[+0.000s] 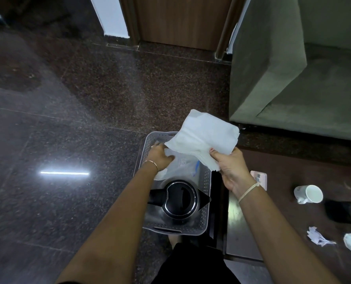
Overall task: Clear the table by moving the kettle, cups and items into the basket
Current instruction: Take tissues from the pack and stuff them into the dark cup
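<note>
While pinched between thumb and fingers of the right hand (231, 168), hangs a folded stack of white paper napkins (204, 138) above the far end of the grey perforated plastic basket (205, 203), fanned out and tilted. Closed firmly on the stack's lower corner, that hand. Down inside the basket's far half, the left hand (160, 155), fingers curled onto a clear plastic bag (182, 166) lying there; how tight that grip is, impossible to tell. In the near half, upright, a black electric kettle with chrome-ringed lid (179, 198). Basket on dark speckled stone floor (68, 124), just beside a dark brown table (293, 177). On the table: a white mug on its side (309, 194), crumpled paper scraps (318, 236), a pink card (259, 178). Beyond, a green upholstered sofa (283, 74).
</note>
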Motion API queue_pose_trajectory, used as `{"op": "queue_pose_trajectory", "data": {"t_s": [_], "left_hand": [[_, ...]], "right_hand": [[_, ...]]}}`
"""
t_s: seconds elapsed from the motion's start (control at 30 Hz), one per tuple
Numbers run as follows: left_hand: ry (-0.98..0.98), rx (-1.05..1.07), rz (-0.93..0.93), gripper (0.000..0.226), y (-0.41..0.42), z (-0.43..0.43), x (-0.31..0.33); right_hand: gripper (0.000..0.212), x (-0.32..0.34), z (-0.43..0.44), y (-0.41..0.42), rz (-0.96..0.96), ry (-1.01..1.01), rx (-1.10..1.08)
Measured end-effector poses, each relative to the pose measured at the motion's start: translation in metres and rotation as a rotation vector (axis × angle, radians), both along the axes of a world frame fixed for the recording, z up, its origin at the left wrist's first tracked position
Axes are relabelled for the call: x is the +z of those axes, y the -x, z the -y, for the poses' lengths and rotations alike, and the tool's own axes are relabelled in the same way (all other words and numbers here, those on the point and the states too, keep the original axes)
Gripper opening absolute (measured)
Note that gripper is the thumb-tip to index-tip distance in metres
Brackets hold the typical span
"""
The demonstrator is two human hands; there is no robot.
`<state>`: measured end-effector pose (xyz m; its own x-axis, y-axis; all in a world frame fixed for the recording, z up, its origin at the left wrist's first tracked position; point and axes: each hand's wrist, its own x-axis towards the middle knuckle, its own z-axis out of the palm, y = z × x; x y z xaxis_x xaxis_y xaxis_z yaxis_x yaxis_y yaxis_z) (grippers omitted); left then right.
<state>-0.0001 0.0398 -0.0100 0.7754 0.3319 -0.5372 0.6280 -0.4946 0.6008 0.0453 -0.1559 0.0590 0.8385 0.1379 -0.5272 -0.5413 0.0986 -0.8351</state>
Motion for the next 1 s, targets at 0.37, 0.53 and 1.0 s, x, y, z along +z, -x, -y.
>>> {"op": "queue_pose_trajectory", "data": {"t_s": [0.37,0.53,1.0], "left_hand": [[1.039,0.4,0.073,0.056,-0.018,0.047,0.112],[0.979,0.261,0.238,0.049,-0.009,0.104,0.145],[0.766,0.117,0.444,0.026,0.015,0.357,0.196]], "right_hand": [[0.031,0.073,0.063,-0.001,0.077,-0.015,0.183],[0.039,0.107,0.112,0.007,0.137,-0.06,0.214],[0.008,0.121,0.369,0.061,0.444,0.17,-0.107]]}}
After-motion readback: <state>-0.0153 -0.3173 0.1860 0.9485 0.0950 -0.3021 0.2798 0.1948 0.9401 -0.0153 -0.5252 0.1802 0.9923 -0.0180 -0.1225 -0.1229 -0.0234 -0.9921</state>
